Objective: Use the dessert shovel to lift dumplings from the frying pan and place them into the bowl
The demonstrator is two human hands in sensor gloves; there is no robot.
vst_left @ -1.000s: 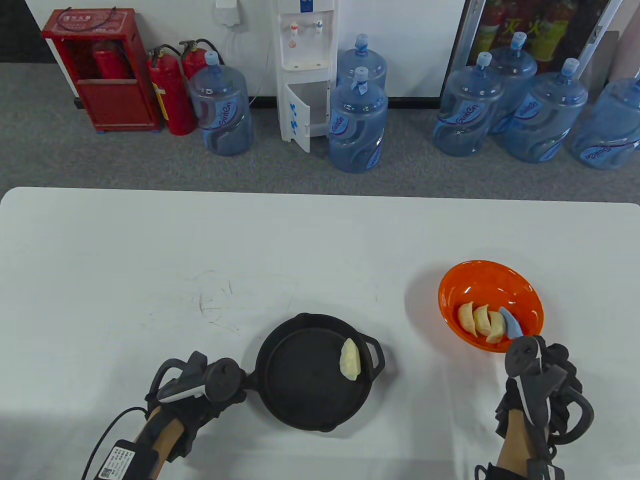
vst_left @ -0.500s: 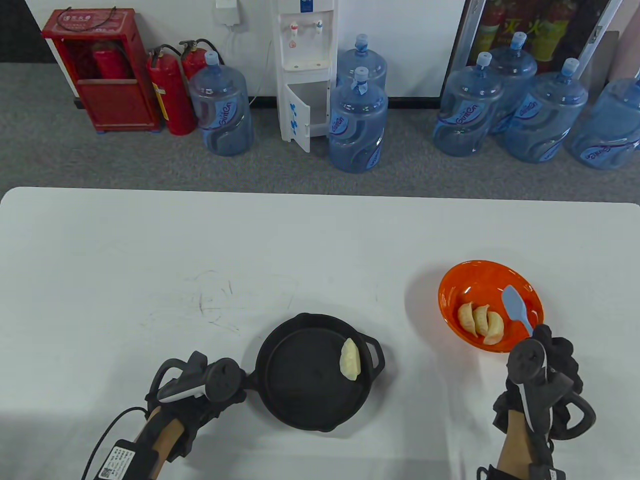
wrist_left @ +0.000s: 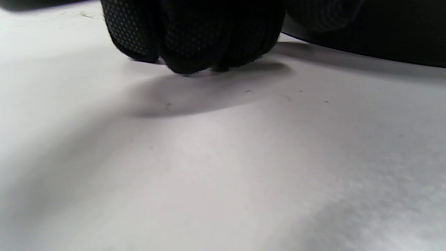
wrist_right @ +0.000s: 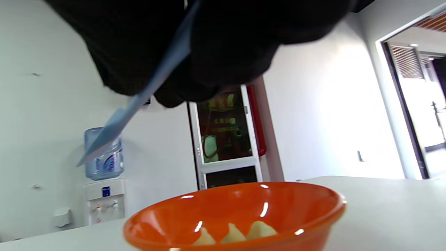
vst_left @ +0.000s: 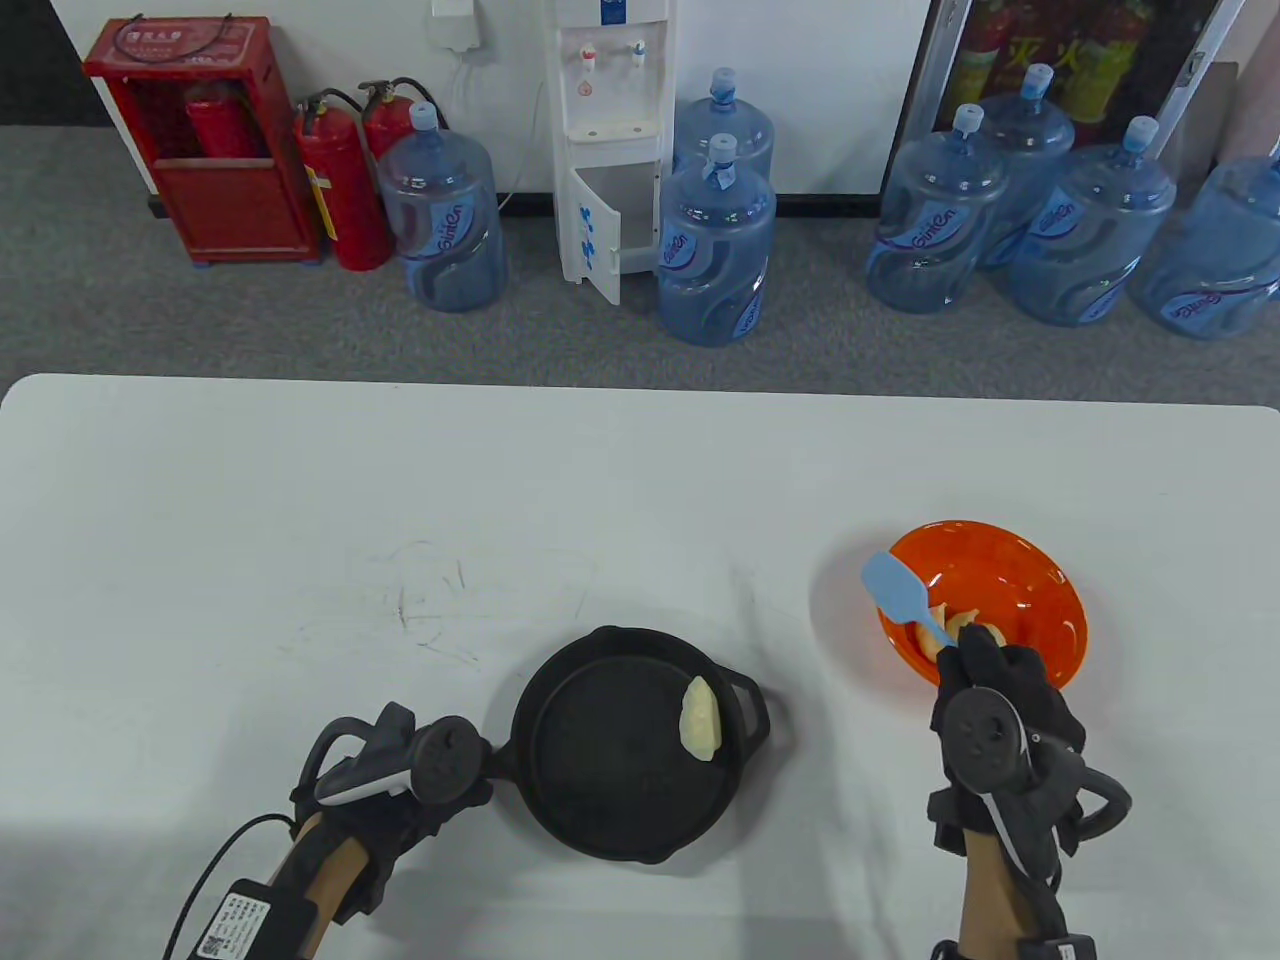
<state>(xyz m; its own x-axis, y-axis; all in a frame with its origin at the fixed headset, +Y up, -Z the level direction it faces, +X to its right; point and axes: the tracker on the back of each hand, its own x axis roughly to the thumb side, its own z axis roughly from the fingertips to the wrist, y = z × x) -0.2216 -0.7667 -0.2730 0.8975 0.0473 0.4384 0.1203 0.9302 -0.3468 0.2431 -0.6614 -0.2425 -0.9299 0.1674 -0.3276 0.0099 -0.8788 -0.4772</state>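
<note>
Dumplings are split between two vessels. One dumpling point(vst_left: 701, 719) lies in the black frying pan point(vst_left: 620, 790), against the pan's right inner wall. Three dumplings in the bowl point(wrist_right: 231, 234) rest side by side on the bottom of the orange bowl point(vst_left: 1030, 580), which stands on the white counter point(vst_left: 300, 520) to the right of the pan and apart from it.

The right hand point(vst_left: 990, 720) sits at the near-left rim of the bowl. Its fingers are curled round the handle of the light-blue dessert shovel point(vst_left: 897, 594). The shovel blade points up and to the left, raised above the bowl's left rim, with no dumpling on it.

The left hand point(vst_left: 400, 775) is at the left side of the frying pan, where the pan's handle lies. In the left wrist view its fingers point(wrist_left: 195, 38) are curled, with the knuckles down at the counter surface. Whether they enclose the handle cannot be determined.
</note>
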